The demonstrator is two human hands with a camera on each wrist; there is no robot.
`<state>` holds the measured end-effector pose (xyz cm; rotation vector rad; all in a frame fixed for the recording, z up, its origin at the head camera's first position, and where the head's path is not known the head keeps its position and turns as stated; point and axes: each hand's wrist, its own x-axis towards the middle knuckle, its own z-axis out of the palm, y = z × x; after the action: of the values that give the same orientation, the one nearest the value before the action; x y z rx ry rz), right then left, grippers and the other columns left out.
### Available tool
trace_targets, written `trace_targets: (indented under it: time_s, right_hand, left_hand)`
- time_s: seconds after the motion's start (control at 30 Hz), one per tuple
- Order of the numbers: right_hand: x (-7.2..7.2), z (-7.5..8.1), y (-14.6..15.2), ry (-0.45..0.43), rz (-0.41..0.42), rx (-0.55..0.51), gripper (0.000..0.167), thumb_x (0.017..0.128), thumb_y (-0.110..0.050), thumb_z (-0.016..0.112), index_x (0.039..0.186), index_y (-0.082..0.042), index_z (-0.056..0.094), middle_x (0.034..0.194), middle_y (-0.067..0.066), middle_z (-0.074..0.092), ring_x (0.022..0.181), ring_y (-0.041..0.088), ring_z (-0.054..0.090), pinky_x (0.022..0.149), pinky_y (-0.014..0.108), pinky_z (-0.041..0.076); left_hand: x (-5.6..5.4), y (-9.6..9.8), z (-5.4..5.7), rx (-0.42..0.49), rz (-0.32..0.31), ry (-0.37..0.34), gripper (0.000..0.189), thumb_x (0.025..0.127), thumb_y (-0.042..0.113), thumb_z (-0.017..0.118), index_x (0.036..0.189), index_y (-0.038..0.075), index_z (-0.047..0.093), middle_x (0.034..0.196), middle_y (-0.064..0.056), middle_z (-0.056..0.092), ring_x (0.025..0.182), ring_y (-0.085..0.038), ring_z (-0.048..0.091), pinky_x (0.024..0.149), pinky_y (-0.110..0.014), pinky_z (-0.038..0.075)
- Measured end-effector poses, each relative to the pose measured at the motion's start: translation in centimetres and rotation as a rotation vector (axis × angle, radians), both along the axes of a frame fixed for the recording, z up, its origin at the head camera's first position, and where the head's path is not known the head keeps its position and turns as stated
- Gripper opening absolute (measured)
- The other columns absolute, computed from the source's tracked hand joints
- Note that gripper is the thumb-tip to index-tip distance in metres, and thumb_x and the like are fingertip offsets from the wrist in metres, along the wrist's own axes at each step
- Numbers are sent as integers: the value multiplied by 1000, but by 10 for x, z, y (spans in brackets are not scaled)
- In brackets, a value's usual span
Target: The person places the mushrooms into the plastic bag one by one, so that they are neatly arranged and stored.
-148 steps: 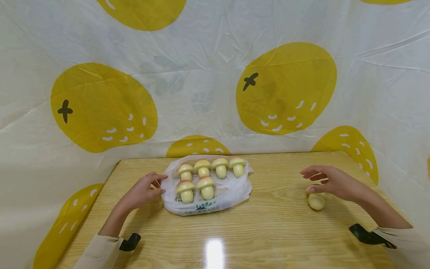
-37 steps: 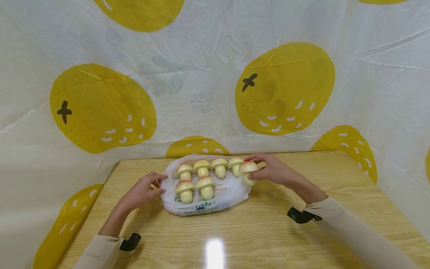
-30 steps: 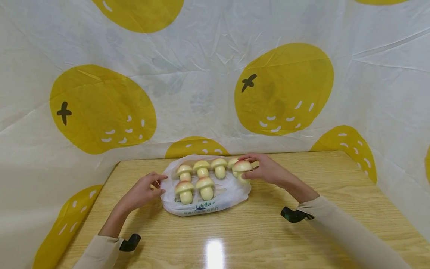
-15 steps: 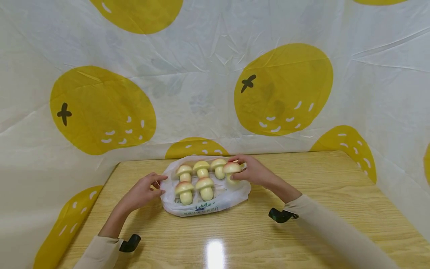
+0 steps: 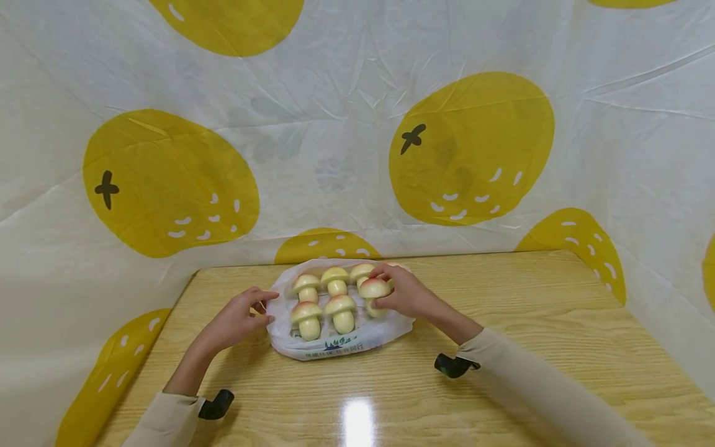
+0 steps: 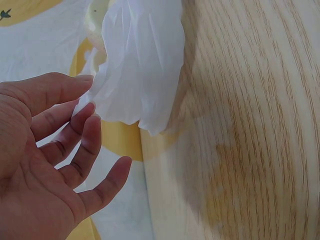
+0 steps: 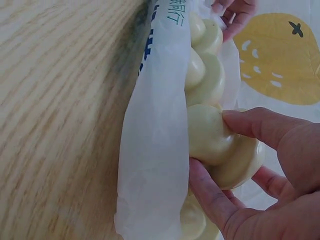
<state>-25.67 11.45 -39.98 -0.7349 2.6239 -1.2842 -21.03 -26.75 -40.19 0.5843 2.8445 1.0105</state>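
Note:
A white plastic bag (image 5: 385, 332) with green and blue print lies spread on the table, its mouth gaping. Inside sit several glossy cream toy mushrooms (image 5: 308, 313) with pink-tinged caps, in two rows. My right hand (image 5: 410, 297) pinches one toy mushroom (image 5: 373, 288) by its sides, at the right end of the front row; the right wrist view shows thumb and fingers on it. Behind that hand another mushroom in the back row is mostly hidden. My left hand (image 5: 240, 320) holds the bag's left rim between thumb and forefinger, the other fingers loosely bent (image 6: 90, 145).
The bag rests near the back edge of a wood-grain table (image 5: 475, 397). Behind and at both sides hangs a white cloth (image 5: 324, 155) printed with large yellow fruit. Each wrist carries a black camera mount (image 5: 216, 403).
The right hand has picked up a mushroom from the table's right side and carried it left into the bag, lowering it beside the front row. The left hand stays put.

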Motion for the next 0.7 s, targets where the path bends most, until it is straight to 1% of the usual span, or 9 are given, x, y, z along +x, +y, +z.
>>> trace_targets:
  time_s: [0.1,0.17,0.33,0.43,0.7]
  right_hand:
    - [1,-3,-2,1,13,10,49,80,-10,86,123,-5,63,116,12,67,101,24,60,77,31,51]
    - [2,-4,-4,-3,22,20,48,80,-9,85,123,-6,63,115,10,68,100,22,61,78,31,51]
    - [5,-5,-4,-6,52,29,47,80,-6,84,122,-4,63,115,10,68,103,23,60,82,34,50]
    - [7,-7,-3,4,64,25,46,79,-6,84,121,-2,64,116,11,66,103,24,60,83,36,50]
    - [10,-11,-4,29,37,102,48,79,-11,85,120,-4,63,113,12,64,100,24,60,81,36,50]
  left_hand:
    - [0,0,0,2,-2,2,44,93,6,73,134,-4,62,102,-4,59,94,-18,58,78,-30,53]
    - [0,-1,-1,3,-1,1,44,92,6,73,134,-4,62,101,-4,59,94,-18,58,78,-30,53]
    - [0,-2,-2,-2,0,6,44,92,4,73,134,-4,62,101,-4,59,93,-18,58,79,-30,53]
    - [0,-1,-2,-4,-2,11,44,92,4,73,134,-4,62,100,-4,59,93,-18,58,79,-30,53]
    - [1,0,1,-3,2,6,44,92,3,72,134,-5,62,100,-5,59,93,-19,58,79,-30,53]
